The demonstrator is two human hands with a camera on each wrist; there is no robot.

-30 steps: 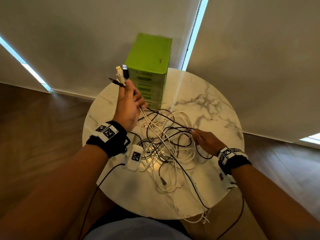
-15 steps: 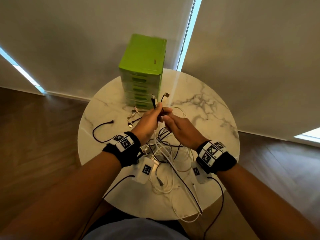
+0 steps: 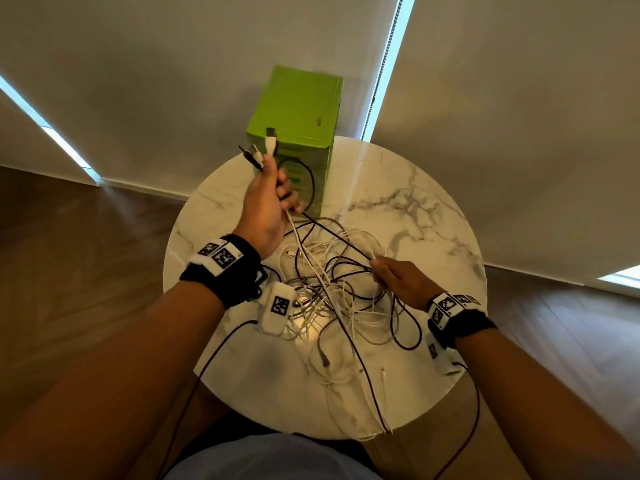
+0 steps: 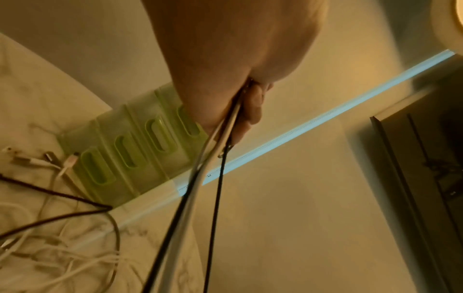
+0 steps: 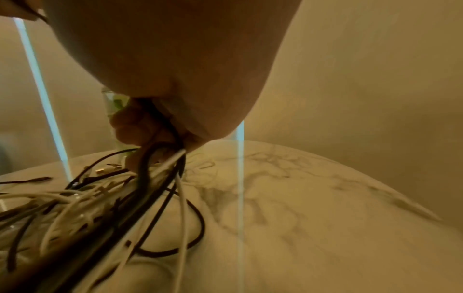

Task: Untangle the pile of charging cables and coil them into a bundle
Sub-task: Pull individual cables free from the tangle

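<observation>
Left hand [image 3: 266,209]: raised at upper centre of the head view, fingers curled into a fist round several cables just below their plugs. Plug ends [image 3: 260,152], white and dark, were seen sticking up above the fist, in front of the green drawer unit [image 3: 304,109]. In the left wrist view, the gripped strands [image 4: 200,178] were recorded running down from the curled fingers [image 4: 250,111], one white and two dark, toward the lower edge of the frame.

Right hand [image 3: 398,282]: held low at centre right of the head view, fingertips pinched on a cluster of strands at the right side of the pile. In the right wrist view, dark and white strands [image 5: 160,178] were seen gathered under the bent fingers [image 5: 132,126] and fanning out toward the lower left.

Cable pile [image 3: 332,299]: white and dark cables, tangled, lying at the middle of the round marble table [image 3: 433,209] between the two hands. Some strands were drawn taut from the pile up to the left fist. A few loops trailed to the near rim of the table, at lower centre of the frame. Loose plugs [image 4: 50,160] were noted lying on the marble beside the base of the drawer unit, at left in the left wrist view.

Wrist bands with printed markers [image 3: 221,254] were worn on both forearms.
</observation>
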